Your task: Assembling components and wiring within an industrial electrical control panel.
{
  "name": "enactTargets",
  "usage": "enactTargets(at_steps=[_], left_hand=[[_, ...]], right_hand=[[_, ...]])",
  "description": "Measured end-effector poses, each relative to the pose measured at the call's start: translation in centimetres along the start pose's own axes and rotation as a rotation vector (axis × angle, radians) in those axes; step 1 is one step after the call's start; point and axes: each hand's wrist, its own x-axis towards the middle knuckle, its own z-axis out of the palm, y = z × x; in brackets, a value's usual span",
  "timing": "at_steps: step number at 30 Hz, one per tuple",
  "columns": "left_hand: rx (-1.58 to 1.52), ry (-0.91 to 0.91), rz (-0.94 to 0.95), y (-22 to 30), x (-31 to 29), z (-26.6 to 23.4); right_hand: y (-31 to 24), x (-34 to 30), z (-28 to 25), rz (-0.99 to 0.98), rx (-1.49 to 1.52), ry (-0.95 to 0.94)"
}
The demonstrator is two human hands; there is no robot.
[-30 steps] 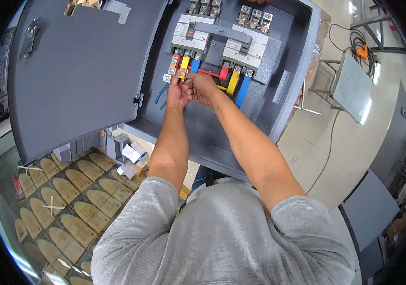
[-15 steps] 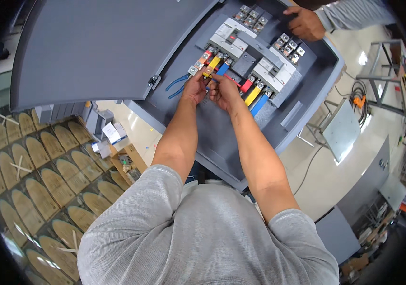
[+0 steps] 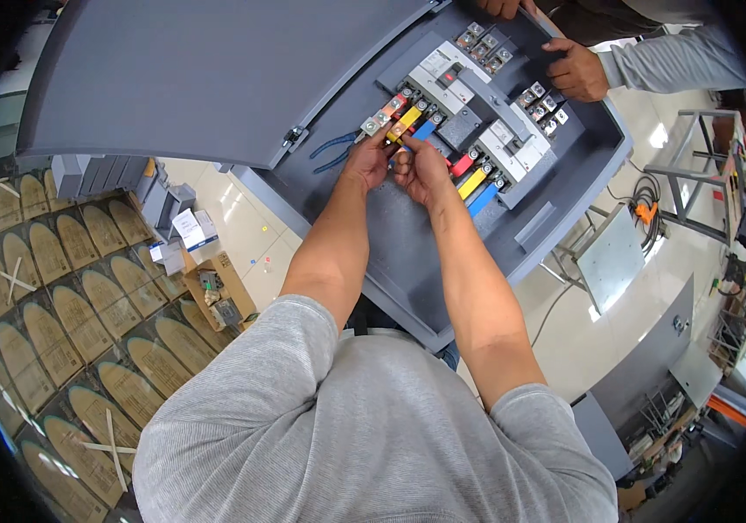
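Note:
Inside a grey metal enclosure [image 3: 408, 301], both my hands meet at the lower ends of the left set of coloured busbars. My left hand [image 3: 367, 164] is closed, fingertips at the bare copper end of the yellow-sleeved busbar [image 3: 403, 121]. Close beside it, my right hand [image 3: 426, 173] has its fingers curled in, just under the blue-sleeved busbar [image 3: 423, 131]. Whatever sits between the fingertips is hidden. A red-sleeved busbar [image 3: 395, 105] lies left of the yellow one. Blue-handled pliers [image 3: 331, 155] rest on the enclosure floor left of my left hand.
Two grey-white circuit breakers [image 3: 512, 150] are mounted inside, with red, yellow and blue busbars below the right one. The enclosure door [image 3: 172, 78] stands open at left. A co-worker's hand [image 3: 579, 70] grips the far right rim. A cardboard box [image 3: 220, 292] holds parts.
The view has shifted slightly, so the enclosure sits a little lower and further right. My hands stay at the same busbar ends. A second co-worker's hand now shows at the top edge.

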Motion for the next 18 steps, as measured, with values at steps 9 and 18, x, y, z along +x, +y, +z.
enactTargets(at_steps=[9, 18], left_hand=[[0.110, 0.015, 0.025, 0.1, 0.0, -0.1], [0.057, -0.030, -0.035, 0.4, -0.5, -0.1]], right_hand=[[0.5, 0.0, 0.3, -0.056, -0.005, 0.047], [0.5, 0.5, -0.1, -0.013, 0.089, 0.007]])
